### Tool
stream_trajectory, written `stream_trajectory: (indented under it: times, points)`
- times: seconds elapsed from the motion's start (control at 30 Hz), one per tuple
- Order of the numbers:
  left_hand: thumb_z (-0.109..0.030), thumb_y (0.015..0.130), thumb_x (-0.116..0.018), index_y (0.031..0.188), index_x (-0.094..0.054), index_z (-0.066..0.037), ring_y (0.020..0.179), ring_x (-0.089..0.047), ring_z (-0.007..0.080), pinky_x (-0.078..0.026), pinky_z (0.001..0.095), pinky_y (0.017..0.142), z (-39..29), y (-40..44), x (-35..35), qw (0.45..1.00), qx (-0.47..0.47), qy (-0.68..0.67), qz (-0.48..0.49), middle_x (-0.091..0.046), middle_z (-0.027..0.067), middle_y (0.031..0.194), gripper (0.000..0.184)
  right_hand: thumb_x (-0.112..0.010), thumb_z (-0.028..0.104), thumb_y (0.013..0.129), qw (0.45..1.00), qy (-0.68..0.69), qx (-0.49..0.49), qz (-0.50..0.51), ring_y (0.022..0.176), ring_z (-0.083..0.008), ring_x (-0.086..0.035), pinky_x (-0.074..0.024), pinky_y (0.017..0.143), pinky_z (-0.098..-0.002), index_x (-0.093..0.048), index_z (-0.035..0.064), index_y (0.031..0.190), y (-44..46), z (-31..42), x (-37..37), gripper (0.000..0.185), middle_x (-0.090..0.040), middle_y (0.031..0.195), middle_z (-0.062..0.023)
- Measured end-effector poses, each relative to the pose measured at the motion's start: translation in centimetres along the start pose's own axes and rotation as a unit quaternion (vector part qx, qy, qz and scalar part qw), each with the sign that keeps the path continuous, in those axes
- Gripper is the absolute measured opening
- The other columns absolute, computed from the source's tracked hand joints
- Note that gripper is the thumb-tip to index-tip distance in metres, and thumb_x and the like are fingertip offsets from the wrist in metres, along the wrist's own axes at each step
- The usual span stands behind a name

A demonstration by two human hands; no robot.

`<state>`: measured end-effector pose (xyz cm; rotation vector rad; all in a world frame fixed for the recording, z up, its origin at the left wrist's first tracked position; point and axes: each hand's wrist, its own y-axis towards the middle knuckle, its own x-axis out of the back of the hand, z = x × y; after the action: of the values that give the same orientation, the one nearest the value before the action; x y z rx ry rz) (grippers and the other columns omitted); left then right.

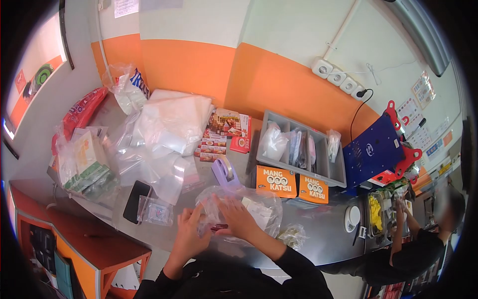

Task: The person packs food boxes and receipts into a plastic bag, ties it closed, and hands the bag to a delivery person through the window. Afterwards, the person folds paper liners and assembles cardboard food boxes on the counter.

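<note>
A clear plastic bag [266, 199] lies crumpled on the metal counter before me, with a white item [258, 212] showing through it. My left hand [191, 231] is closed on the bag's left side, its fingers bent. Over the bag's middle, my right hand [236, 219] grips the film with its fingers long and close together. Something small and dark red [219, 227] shows between the two hands; its kind is unclear. Just behind them stands a purple tape dispenser [225, 172]. A small clear bag with greenish contents [293, 236] sits right of my right hand.
Stacked plastic sheets [174, 117], printed leaflets [228, 124] and a black phone [136, 202] lie leftward. Behind stand a grey divided bin [298, 167] and orange boxes [275, 182]. A white scale [352, 218] is rightward; another person [418, 249] works beyond it.
</note>
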<state>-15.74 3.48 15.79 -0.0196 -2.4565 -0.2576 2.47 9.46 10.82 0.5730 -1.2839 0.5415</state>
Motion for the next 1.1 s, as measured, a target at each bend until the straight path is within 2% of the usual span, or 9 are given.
stream_trajectory:
  times: [0.1, 0.2, 0.3, 0.5, 0.6, 0.7, 0.8, 1.0, 1.1]
  points:
    - [-0.001, 0.068, -0.061, 0.14, -0.03, 0.001, 0.094, -0.053, 0.034, -0.036, 0.0389, 0.085, 1.2, 0.2, -1.4, 0.997, -0.027, -0.067, -0.011, -0.061, 0.0175, 0.098, 0.078, -0.076, 0.041, 0.068, 0.975, 0.194, -0.086, 0.068, 0.117, -0.0385, -0.048, -0.0401, 0.097, -0.045, -0.029, 0.0015, 0.139, -1.8, 0.7, 5.0, 0.094, -0.048, 0.127, -0.0234]
    - [0.002, 0.068, -0.058, 0.142, -0.023, 0.001, 0.1, -0.053, 0.036, -0.037, 0.0406, 0.087, 2.3, 0.4, -3.0, 1.0, 0.001, -0.01, 0.01, -0.058, 0.0215, 0.105, 0.082, -0.078, 0.037, 0.066, 0.936, 0.084, -0.311, 0.139, 0.118, -0.0374, -0.046, -0.0422, 0.095, -0.0437, -0.038, 0.0001, 0.128, -2.7, 1.3, 6.4, 0.083, -0.045, 0.13, -0.0212]
    - [0.001, 0.071, -0.06, 0.143, -0.02, 0.002, 0.104, -0.053, 0.0388, -0.04, 0.0431, 0.089, 4.8, 0.8, -6.1, 0.996, -0.007, 0.084, 0.014, -0.054, 0.0232, 0.114, 0.082, -0.08, 0.034, 0.064, 0.971, -0.006, -0.211, 0.108, 0.12, -0.0353, -0.044, -0.0428, 0.095, -0.0424, -0.042, -0.0001, 0.119, -5.0, -1.1, 2.3, 0.075, -0.043, 0.132, -0.0186]
    - [-0.005, 0.072, -0.065, 0.144, -0.017, 0.0, 0.11, -0.049, 0.0442, -0.043, 0.0429, 0.091, 4.7, 1.3, -6.5, 0.999, 0.04, -0.024, 0.024, -0.053, 0.0227, 0.118, 0.087, -0.081, 0.028, 0.062, 0.988, -0.017, -0.115, 0.102, 0.122, -0.0329, -0.042, -0.041, 0.097, -0.0425, -0.043, 0.0026, 0.121, -6.0, -2.3, 2.4, 0.075, -0.041, 0.133, -0.0173]
    - [-0.008, 0.072, -0.068, 0.137, -0.034, 0.0, 0.103, -0.053, 0.0405, -0.041, 0.0441, 0.092, 3.8, 1.0, -6.0, 0.995, 0.075, -0.069, 0.001, -0.058, 0.0208, 0.109, 0.074, -0.08, 0.025, 0.063, 0.989, 0.007, -0.112, 0.093, 0.123, -0.0325, -0.041, -0.0397, 0.098, -0.0424, -0.043, 0.0044, 0.121, -5.8, -2.3, 2.8, 0.072, -0.041, 0.133, -0.0172]
    - [-0.012, 0.072, -0.07, 0.119, -0.054, 0.0, 0.093, -0.057, 0.0349, -0.04, 0.0429, 0.092, 2.3, 0.2, -3.9, 0.99, -0.017, 0.121, -0.069, -0.063, 0.017, 0.096, 0.052, -0.078, 0.021, 0.064, 0.986, 0.056, -0.155, 0.004, 0.123, -0.0322, -0.041, -0.0405, 0.096, -0.0426, -0.043, 0.0047, 0.121, -7.8, -1.7, 5.0, 0.069, -0.043, 0.129, -0.0166]
    - [-0.015, 0.072, -0.07, 0.101, -0.063, -0.002, 0.087, -0.057, 0.0303, -0.037, 0.04, 0.092, -2.3, -0.3, -1.4, 0.997, 0.032, 0.056, -0.036, -0.064, 0.0133, 0.088, 0.032, -0.077, 0.019, 0.066, 0.934, -0.073, -0.346, -0.051, 0.121, -0.0311, -0.043, -0.0409, 0.092, -0.0446, -0.047, 0.0051, 0.117, -7.9, -0.9, 7.9, 0.061, -0.045, 0.126, -0.0158]
    - [-0.014, 0.075, -0.069, 0.103, -0.064, -0.004, 0.077, -0.059, 0.0302, -0.043, 0.0375, 0.08, -5.2, 0.1, 1.2, 0.998, -0.024, -0.055, 0.011, -0.063, 0.013, 0.079, 0.03, -0.063, 0.007, 0.074, 0.895, 0.063, -0.439, -0.056, 0.093, -0.0368, -0.057, -0.0453, 0.075, -0.0454, -0.054, 0.0069, 0.106, -9.6, -6.2, 6.7, 0.033, -0.056, 0.105, -0.0176]
    - [-0.015, 0.077, -0.068, 0.111, -0.06, -0.003, 0.068, -0.06, 0.0317, -0.047, 0.0378, 0.067, -5.4, 0.0, 2.7, 0.991, 0.013, -0.101, 0.09, -0.062, 0.0147, 0.075, 0.036, -0.056, 0.003, 0.076, 0.924, 0.043, -0.373, -0.076, 0.081, -0.04, -0.058, -0.0473, 0.07, -0.0448, -0.053, 0.0066, 0.107, -11.3, -6.3, 10.3, 0.031, -0.058, 0.098, -0.0171]
